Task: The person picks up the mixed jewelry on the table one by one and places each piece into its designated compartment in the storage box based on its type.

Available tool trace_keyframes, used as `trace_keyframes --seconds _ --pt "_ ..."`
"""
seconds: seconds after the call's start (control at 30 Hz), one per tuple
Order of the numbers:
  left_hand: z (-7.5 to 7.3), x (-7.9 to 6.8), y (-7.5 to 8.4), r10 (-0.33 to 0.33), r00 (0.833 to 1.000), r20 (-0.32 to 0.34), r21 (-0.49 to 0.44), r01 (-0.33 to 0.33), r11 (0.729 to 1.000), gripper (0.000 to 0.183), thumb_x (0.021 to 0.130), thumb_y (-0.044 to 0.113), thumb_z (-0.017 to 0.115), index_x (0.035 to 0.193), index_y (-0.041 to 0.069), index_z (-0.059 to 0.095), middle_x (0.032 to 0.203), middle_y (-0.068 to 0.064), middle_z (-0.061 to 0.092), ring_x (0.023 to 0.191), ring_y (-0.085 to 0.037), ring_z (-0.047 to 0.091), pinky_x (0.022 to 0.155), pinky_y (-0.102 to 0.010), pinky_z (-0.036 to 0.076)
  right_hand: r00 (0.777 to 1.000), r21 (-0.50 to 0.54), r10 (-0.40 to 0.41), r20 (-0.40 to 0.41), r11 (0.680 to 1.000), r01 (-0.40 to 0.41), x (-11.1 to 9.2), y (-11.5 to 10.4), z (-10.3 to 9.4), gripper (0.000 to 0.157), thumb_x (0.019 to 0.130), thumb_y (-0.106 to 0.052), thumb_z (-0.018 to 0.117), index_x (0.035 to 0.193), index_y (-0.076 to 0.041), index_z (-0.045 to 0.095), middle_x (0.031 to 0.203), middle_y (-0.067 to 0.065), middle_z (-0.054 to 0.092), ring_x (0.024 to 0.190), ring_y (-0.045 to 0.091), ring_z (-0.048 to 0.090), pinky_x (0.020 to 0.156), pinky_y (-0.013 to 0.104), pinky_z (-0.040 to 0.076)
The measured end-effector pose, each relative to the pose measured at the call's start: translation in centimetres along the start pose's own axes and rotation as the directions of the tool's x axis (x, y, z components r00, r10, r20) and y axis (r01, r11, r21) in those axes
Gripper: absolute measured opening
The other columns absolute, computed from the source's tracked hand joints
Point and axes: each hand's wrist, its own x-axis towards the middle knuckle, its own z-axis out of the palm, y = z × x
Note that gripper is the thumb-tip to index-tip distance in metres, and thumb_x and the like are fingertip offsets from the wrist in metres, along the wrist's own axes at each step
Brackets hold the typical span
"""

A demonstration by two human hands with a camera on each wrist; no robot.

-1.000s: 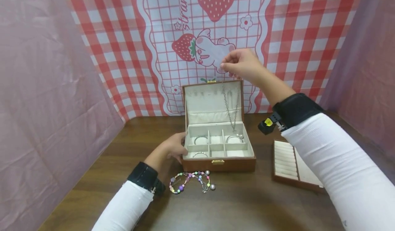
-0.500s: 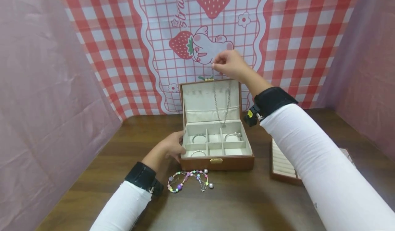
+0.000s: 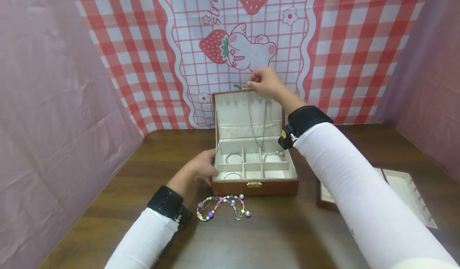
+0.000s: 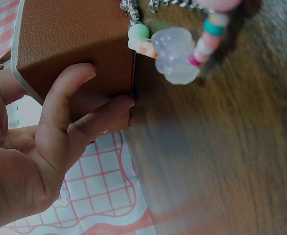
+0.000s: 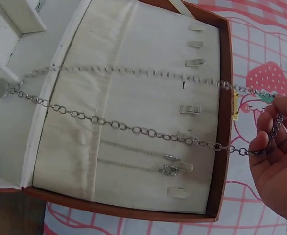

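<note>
My left hand holds the left side of an open brown jewelry box; in the left wrist view its fingers lie against the box's outer wall. High at the lid, my right hand pinches a silver chain necklace. The necklace hangs as a long loop in front of the cream lining, its round pendant low over the compartments. A thinner necklace hangs from one of the small lid tabs behind it. Bracelets lie in several compartments.
Colorful beaded bracelets with pearl-like charms lie before the box. To the right, partly hidden by my right arm, rests a brown-edged jewelry tray. A checkered strawberry cloth hangs behind the wooden table.
My right hand has moved left and down to the lid's top edge, and the necklace has shifted left with it. The left hand has kept its hold on the box.
</note>
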Motion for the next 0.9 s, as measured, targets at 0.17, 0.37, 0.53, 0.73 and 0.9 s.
trace_keyframes --seconds 0.17,0.37,0.53,0.73,0.9 --pt "0.2 0.0 -0.1 -0.003 1.000 -0.002 0.018 0.003 1.000 0.090 0.065 -0.020 0.060 0.148 0.006 0.036 0.138 -0.026 0.048 0.084 -0.035 0.065 0.047 -0.046 0.057 0.999 0.024 0.007 -0.032 1.000 -0.006 0.3 0.0 -0.2 0.022 0.098 -0.018 0.058 0.105 0.001 0.063 0.093 0.011 0.059 0.079 0.018 0.053 0.067 0.029 0.046" --pt "0.2 0.2 0.2 -0.001 1.000 -0.014 0.008 0.002 1.000 0.092 0.066 -0.020 0.059 0.151 0.005 0.033 0.140 -0.028 0.046 0.088 -0.039 0.065 0.049 -0.047 0.057 0.995 -0.009 -0.039 -0.096 0.999 0.039 1.6 -1.2 -1.4 0.023 0.098 -0.020 0.058 0.108 0.000 0.064 0.094 0.009 0.061 0.080 0.015 0.055 0.069 0.026 0.046" --pt "0.0 0.4 0.2 -0.003 1.000 -0.016 0.007 0.003 1.000 0.093 0.066 -0.020 0.059 0.151 0.007 0.033 0.141 -0.027 0.046 0.086 -0.039 0.065 0.048 -0.047 0.057 0.993 -0.035 -0.029 -0.113 0.999 0.025 2.2 -1.8 -1.9 0.024 0.099 -0.021 0.057 0.110 -0.001 0.063 0.096 0.006 0.060 0.083 0.014 0.053 0.071 0.026 0.045" --pt "-0.1 0.5 0.1 -0.005 1.000 -0.017 0.009 0.006 1.000 0.096 0.066 -0.020 0.060 0.152 0.008 0.031 0.142 -0.027 0.045 0.081 -0.037 0.066 0.048 -0.047 0.057 0.991 -0.047 -0.038 -0.127 0.998 0.032 2.2 -1.5 -1.6 0.024 0.099 -0.021 0.057 0.109 -0.001 0.064 0.094 0.006 0.060 0.081 0.014 0.053 0.070 0.025 0.045" --pt "-0.1 0.3 0.0 -0.022 1.000 -0.021 0.017 0.023 1.000 0.095 0.066 -0.020 0.061 0.152 0.007 0.031 0.142 -0.027 0.044 0.079 -0.036 0.066 0.048 -0.045 0.057 0.989 -0.026 -0.039 -0.143 0.999 0.036 2.3 -1.2 -1.1 0.024 0.099 -0.021 0.056 0.110 -0.002 0.064 0.094 0.007 0.060 0.081 0.014 0.053 0.069 0.025 0.044"
